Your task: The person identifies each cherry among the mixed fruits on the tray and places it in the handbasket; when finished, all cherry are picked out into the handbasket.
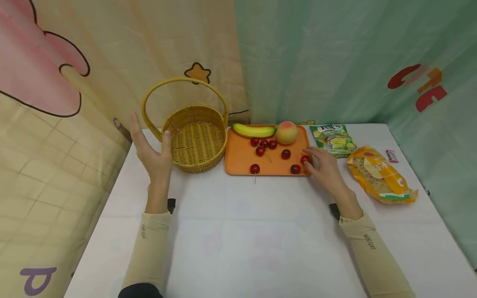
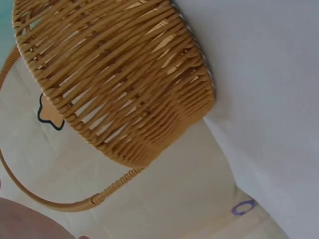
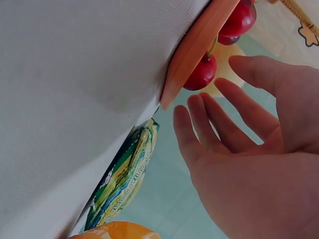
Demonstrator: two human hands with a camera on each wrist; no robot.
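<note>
My left hand (image 1: 155,162) is raised at the left side of a yellow wicker basket (image 1: 197,164), thumb and fingers spread, with nothing in it. The basket's woven wall (image 2: 114,74) fills much of the left wrist view. At the right end of an orange tray (image 1: 238,161), my right hand (image 1: 326,170) reaches toward a red cherry (image 1: 305,159). In the right wrist view its thumb and fingertips stand apart around that cherry (image 3: 201,73), fingers loosely bent. Several more cherries (image 1: 285,154), a banana (image 1: 253,131) and a peach (image 1: 286,133) lie on the tray.
Right of the tray lie a green snack bag (image 1: 333,140), an orange and clear food bag (image 1: 381,176) and a small pink packet (image 1: 392,156). The basket's tall handle (image 1: 186,79) arches upward. A curtain (image 1: 316,62) hangs behind the white table (image 1: 238,240).
</note>
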